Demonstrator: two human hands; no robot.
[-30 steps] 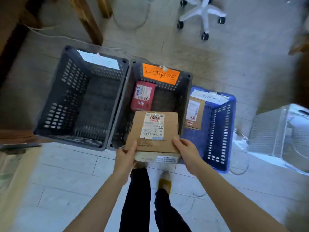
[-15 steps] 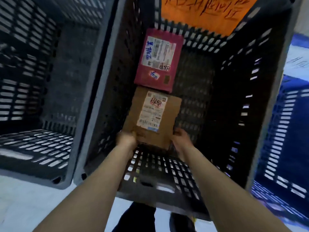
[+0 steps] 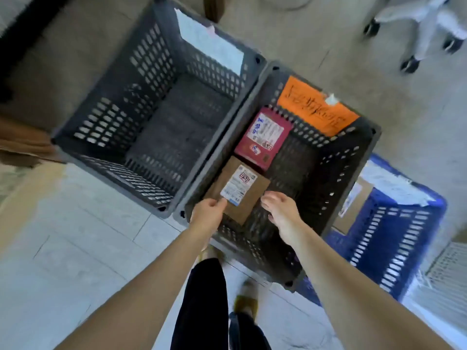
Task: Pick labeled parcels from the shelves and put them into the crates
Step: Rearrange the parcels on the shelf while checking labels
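The left grey crate (image 3: 161, 114) holds nothing visible. In the middle crate (image 3: 336, 178), the brown parcel (image 3: 237, 190) lies flat just before a red parcel (image 3: 264, 138), white label up. The left hand (image 3: 208, 214) seems loosely curled at its corner, whether gripping I cannot tell; right hand (image 3: 280, 210) fingers apart, clear of it. Placement looks done; next, a return to the shelves. The blue crate (image 3: 394, 248) holds another box.
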